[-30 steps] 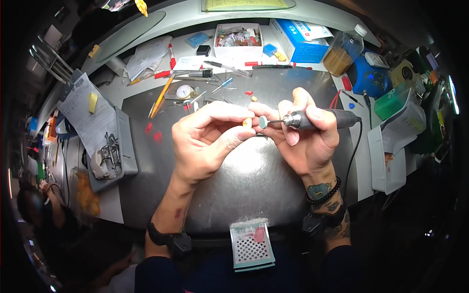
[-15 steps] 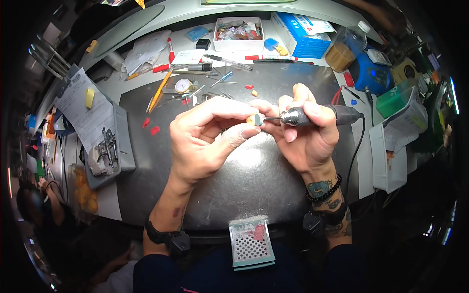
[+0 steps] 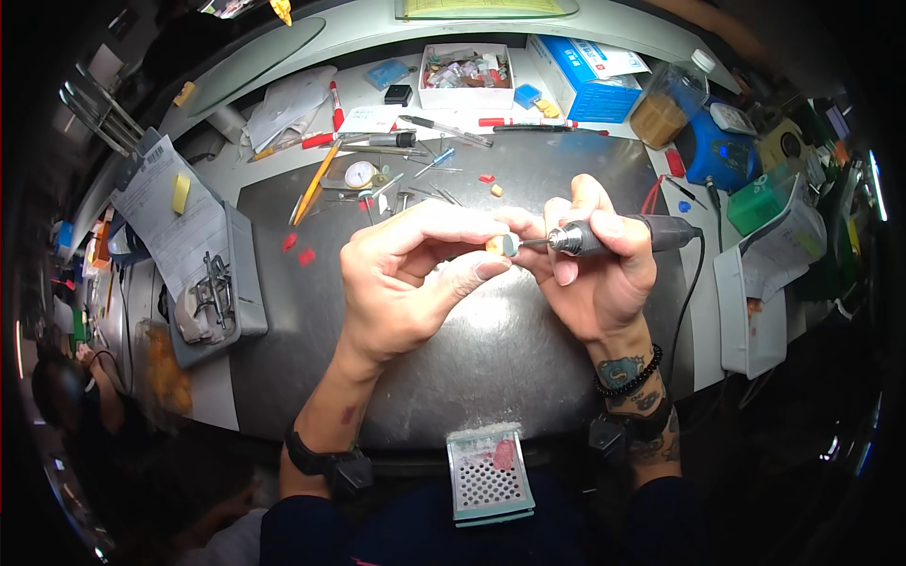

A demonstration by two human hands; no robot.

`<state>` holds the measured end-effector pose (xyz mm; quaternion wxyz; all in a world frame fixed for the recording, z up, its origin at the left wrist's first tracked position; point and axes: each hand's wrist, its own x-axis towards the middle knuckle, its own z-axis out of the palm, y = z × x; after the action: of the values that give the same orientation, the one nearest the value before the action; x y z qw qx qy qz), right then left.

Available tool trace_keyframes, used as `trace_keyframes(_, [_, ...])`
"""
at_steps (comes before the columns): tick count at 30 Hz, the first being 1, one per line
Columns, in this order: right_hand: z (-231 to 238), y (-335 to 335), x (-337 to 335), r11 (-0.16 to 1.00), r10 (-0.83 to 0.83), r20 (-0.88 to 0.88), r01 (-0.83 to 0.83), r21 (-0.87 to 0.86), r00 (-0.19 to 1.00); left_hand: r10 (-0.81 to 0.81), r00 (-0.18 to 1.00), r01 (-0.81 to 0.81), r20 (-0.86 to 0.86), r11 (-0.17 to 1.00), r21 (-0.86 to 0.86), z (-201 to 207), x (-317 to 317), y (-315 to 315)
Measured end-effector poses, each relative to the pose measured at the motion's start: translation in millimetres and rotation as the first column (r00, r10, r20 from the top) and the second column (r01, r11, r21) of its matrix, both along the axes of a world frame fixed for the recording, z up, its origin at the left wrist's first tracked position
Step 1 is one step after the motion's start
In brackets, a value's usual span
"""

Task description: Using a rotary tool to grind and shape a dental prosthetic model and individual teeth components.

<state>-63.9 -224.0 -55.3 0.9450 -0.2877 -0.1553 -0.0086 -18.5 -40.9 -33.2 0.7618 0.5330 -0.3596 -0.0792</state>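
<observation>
Between the thumb and fingers of my left hand [image 3: 401, 274] is a small yellowish piece [image 3: 494, 244], mostly covered by the fingertips. My right hand [image 3: 604, 269] is closed around a dark rotary handpiece [image 3: 665, 233] with a silver nose and a cord at its rear. From the nose a thin metal shank points left to a grey-green round tip [image 3: 511, 245], which meets or nearly meets the yellowish piece; contact cannot be told for certain. Both hands are held close together above the dark metal work surface [image 3: 453, 377].
A perforated tray [image 3: 491, 476] with pale dust juts from the front edge. Farther back lie a dial gauge [image 3: 360, 174], pencils, thin burs and red scraps. A white box [image 3: 465, 94] of small bits stands behind. Grey bin [image 3: 247, 292] at left, white bin [image 3: 741, 321] at right.
The whole view has shifted slightly right and down. My hands are a little lower, with the same hold on the handpiece and the yellowish piece.
</observation>
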Motion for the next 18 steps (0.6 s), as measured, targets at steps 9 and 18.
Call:
trace_keyframes(9, [1.4, -5.0, 5.3, 0.85, -0.379, -0.094, 0.306, -0.428, 0.921, 0.146, 0.949, -0.264, 0.279, 0.851, 0.454, 2.5, 22.5, 3.8])
trace_keyframes(18, [-3.6, 0.5, 11.3, 0.642, -0.596, -0.145, 0.361, -0.676, 0.789, -0.043, 0.791, -0.458, 0.61, 0.62, 0.637, -34.7, 28.1, -12.2])
